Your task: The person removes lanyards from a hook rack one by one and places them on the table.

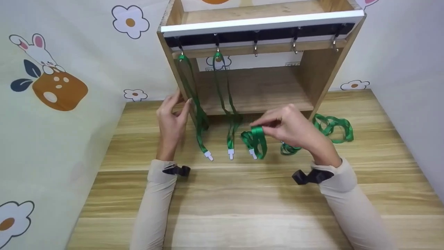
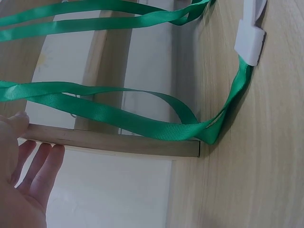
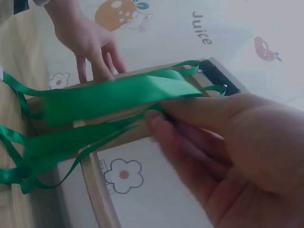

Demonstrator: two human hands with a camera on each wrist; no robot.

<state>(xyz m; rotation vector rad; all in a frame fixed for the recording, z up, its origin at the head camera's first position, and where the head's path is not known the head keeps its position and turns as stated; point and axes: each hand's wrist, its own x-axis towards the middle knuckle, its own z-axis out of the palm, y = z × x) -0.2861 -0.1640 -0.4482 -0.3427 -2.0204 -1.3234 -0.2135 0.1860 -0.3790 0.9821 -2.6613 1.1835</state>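
Note:
My right hand (image 1: 291, 126) pinches a green lanyard (image 1: 257, 133) between thumb and fingertips, just above the table. Loops of its ribbon hang down, and a white clip shows at the bottom. With thumb and fingers on either side, my left hand (image 1: 171, 116) holds the left side panel (image 2: 118, 142) of a wooden hook rack (image 1: 256, 90). One green lanyard (image 1: 197, 114) hangs from the leftmost hook, and another lanyard (image 1: 229, 111) from the second. Their white clips lie on the table. The other three hooks (image 1: 255, 47) carry no ribbon.
Partly behind my right wrist lies a bundled green lanyard (image 1: 289, 149). Another coiled green lanyard (image 1: 334, 128) rests on the wood-grain table (image 1: 242, 208) by the rack's right side. Printed wall coverings (image 1: 69, 139) stand behind and at both sides.

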